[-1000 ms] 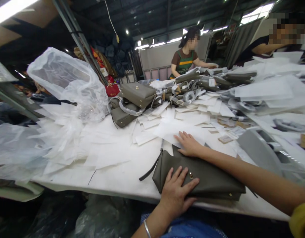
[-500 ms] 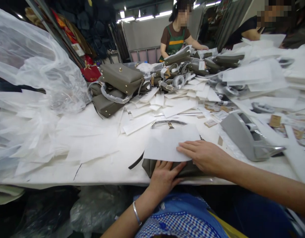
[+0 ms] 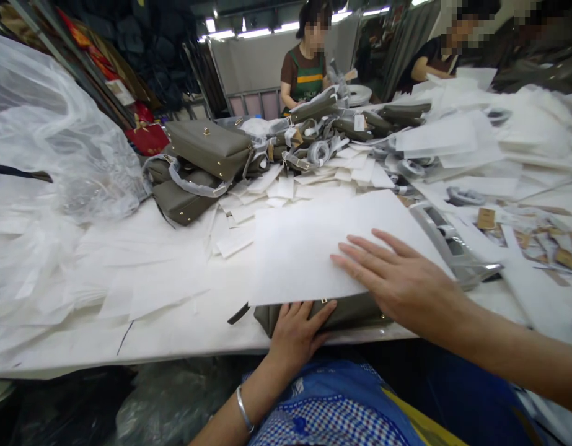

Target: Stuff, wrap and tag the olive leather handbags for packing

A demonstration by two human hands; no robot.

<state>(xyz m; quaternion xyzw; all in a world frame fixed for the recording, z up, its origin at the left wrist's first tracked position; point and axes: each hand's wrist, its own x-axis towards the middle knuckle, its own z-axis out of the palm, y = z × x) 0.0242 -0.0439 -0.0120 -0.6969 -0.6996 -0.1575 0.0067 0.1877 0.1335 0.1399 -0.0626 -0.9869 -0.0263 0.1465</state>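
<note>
the olive handbag [image 3: 355, 311] lies flat at the very near edge of the desk [image 3: 183, 328], almost wholly covered by a big white sheet [image 3: 313, 248]. only its front rim and a dark strap [image 3: 238, 313] poking out to the left show. the left hand [image 3: 297, 331] presses on that rim with fingers spread and flat, its grip wide and closed on nothing. the right hand [image 3: 400, 285] lies palm down on the sheet's right part, fingers straight, grip just as wide, pinning rather than pinching.

what worries me is how little holds anything. the bag sits so close to the edge that a pull toward the body could tip it off into the lap. the sheet is kept only by flat pressure on one side; its far side rests loose on the scattered paper slips [image 3: 276, 186], so a sweep of the palm could skew or crease it, or drag slips along. the small gold clasp [image 3: 321, 300] at the rim, right under the sheet's edge, could snag thin paper. the grey dispenser [image 3: 446, 238] stands just beside the right hand with the sheet's corner against it, and an elbow's swing could knock it or catch the sheet there. the heap of bags [image 3: 206, 148] and the co-workers [image 3: 307, 68] are well apart, no trouble.
</note>
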